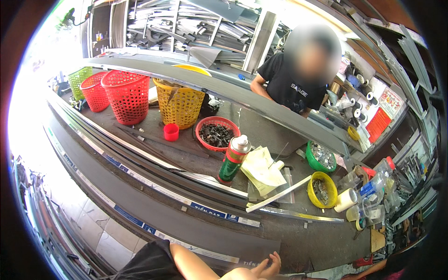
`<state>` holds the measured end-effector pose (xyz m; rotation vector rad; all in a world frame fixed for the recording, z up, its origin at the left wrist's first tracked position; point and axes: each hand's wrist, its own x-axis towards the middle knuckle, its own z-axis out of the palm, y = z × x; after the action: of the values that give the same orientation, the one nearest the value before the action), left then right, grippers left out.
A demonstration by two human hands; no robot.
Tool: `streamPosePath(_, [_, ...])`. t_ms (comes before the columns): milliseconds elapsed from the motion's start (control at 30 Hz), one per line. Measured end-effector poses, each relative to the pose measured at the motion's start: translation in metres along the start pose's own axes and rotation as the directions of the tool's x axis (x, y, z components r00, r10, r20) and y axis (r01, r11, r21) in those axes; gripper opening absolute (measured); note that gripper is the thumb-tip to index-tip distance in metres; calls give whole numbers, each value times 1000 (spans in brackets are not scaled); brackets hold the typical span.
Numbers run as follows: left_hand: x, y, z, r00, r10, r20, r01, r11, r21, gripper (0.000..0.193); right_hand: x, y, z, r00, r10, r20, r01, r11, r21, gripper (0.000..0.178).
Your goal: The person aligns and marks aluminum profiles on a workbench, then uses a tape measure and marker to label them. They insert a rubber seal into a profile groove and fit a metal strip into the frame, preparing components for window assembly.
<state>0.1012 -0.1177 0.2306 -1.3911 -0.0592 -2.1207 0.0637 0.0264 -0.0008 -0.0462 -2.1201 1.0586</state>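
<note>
One hand of the person [268, 267], I think the left one by the direction of its forearm, is at the near edge of the scene. Its fingers are loosely bent and a little apart, and nothing is seen between them. The palm is cut by the lower border, so I cannot tell if it holds something. The right hand is not seen. A bare forearm [371, 270] enters at the near right, but I cannot tell whose it is.

The thing closest to this hand is the wide grey profile [205, 231], lying on the near side of the worktable [289, 233]. Its long axis goes from far left to near right, and its right end points toward the near right, just beside the fingers. A labelled strip follows its near edge. I cannot tell if the fingers touch it.

In my judgement, the step in hand is reaching or resting at this profile, without a firm grip. A next move on it would call for the fingers around its near edge, and for support along its length.

Beyond it are a spray can [231, 163], standing tilted, and, to the right, a yellow bowl [313, 198]. A co-worker [296, 79] is at the far side.
</note>
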Motion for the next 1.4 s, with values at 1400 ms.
streamPosePath(1400, [-66, 272, -149, 827, -173, -536, 272, -710, 649, 30, 24, -93, 94, 825, 22, 564, -232, 924, 304, 12])
